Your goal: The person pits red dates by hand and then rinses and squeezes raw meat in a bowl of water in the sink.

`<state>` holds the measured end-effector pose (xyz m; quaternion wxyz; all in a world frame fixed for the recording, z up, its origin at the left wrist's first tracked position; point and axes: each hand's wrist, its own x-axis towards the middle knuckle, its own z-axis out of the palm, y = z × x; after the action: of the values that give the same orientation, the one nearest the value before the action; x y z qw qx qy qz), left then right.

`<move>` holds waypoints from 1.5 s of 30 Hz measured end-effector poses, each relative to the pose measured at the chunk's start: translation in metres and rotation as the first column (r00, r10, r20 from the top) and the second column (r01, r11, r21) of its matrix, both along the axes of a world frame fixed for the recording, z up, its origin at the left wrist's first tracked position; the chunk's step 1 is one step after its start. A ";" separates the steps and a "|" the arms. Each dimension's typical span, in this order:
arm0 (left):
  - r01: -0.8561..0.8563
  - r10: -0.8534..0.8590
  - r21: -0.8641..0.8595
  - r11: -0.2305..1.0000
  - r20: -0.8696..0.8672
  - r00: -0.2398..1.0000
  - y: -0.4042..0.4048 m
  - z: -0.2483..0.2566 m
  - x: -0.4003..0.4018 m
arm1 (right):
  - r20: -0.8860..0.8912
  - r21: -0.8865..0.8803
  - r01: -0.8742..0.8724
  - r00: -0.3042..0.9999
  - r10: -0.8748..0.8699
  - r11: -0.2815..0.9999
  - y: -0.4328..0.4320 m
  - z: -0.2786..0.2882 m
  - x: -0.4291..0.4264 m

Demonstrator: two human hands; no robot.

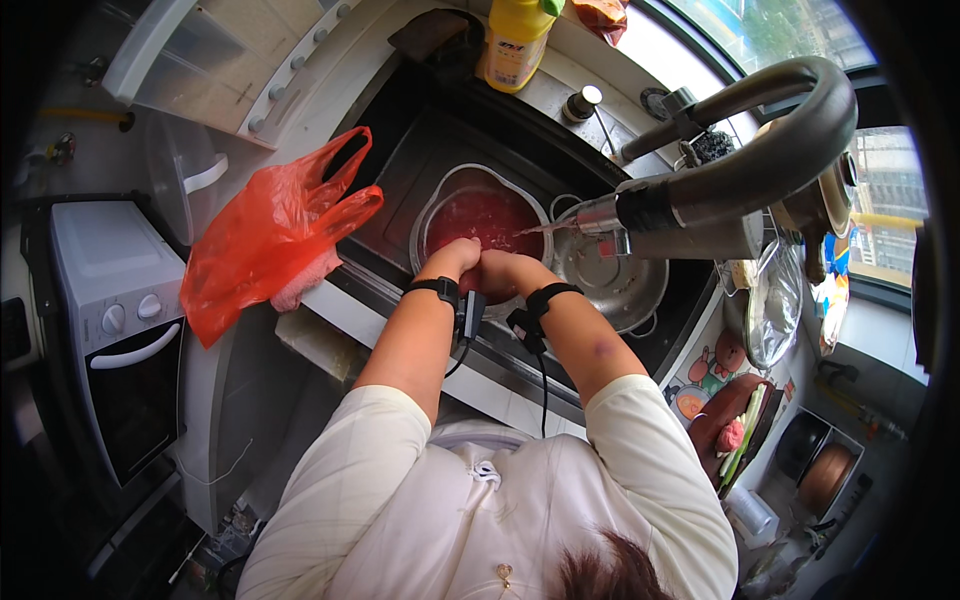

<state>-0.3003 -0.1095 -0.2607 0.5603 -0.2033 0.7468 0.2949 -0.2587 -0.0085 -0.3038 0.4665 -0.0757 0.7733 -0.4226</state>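
Note:
Both of my hands are together at the near edge of a metal pot (549, 262) in the dark sink (390, 169). The pot holds reddish water (480, 214). My left hand (459, 255) has its fingers bent over the rim, and my right hand (499, 271) touches it from the right, with its fingers mostly hidden. Something dark red shows between the wrists, but I cannot tell what it is or whether it is held. From the faucet's spout (600, 216) a thin stream of water runs into the pot. A wide metal pan (637, 281) with two loop handles stands at the pot's right.
A red plastic bag (255, 232) lies on the counter at left, above a pink cloth (307, 281). Behind the sink stands a yellow bottle (514, 52). The large curved faucet (780, 161) overhangs the right side. At lower right, a brown board (720, 420) carries green stalks and raw meat.

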 end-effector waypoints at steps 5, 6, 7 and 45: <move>-0.124 0.106 0.158 0.980 0.116 0.988 -0.017 -0.030 -0.003 | 0.203 -0.036 0.229 0.955 -0.217 0.973 0.015 0.029 -0.004; -0.216 0.190 0.253 0.943 0.125 0.974 -0.016 -0.027 -0.005 | 0.119 -0.097 0.280 0.956 -0.269 0.955 0.019 0.045 -0.007; -0.304 0.271 0.345 0.888 0.141 0.952 -0.016 -0.023 -0.006 | 0.036 -0.162 0.323 0.946 -0.322 0.932 0.022 0.055 -0.008; 0.490 -0.005 -0.081 0.868 -0.988 -0.155 0.029 0.118 0.016 | 0.767 -0.639 0.647 0.501 -0.400 -0.415 0.040 0.095 0.008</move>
<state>-0.2845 -0.0801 -0.1430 -0.1044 0.3282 0.8720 0.3478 -0.2511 0.0316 -0.2090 0.0596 0.0590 0.1187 -0.9894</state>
